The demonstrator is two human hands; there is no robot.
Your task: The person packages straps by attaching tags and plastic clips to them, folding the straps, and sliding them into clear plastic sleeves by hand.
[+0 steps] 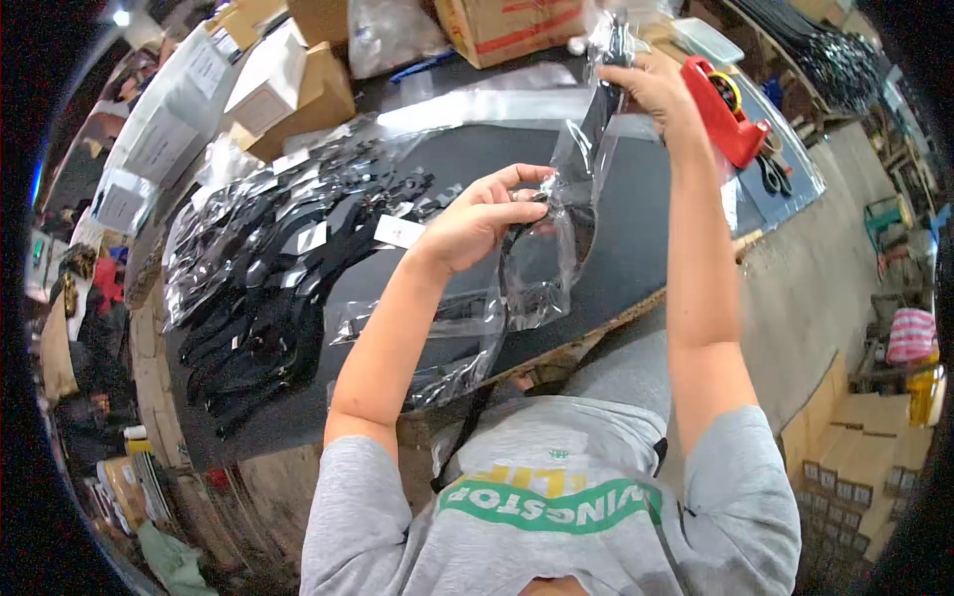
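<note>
Stretched between both hands over the table is a long clear plastic bag (569, 159) with a black strap (596, 117) in or against it. My left hand (482, 217) is closed in a pinch on the bag's lower part, where a dark strip hangs down toward my lap. Higher up and to the right, my right hand (656, 94) grips the bag's upper end around the black strap; its palm side is partly hidden. Below my left hand lie more clear plastic bags (447, 316) near the table edge.
A pile of black straps (258, 268) with white tags covers the table's left side. Cardboard boxes (308, 99) stand behind it. At right are a red tape dispenser (723, 114), black scissors (773, 175) and a clear plastic container (708, 40).
</note>
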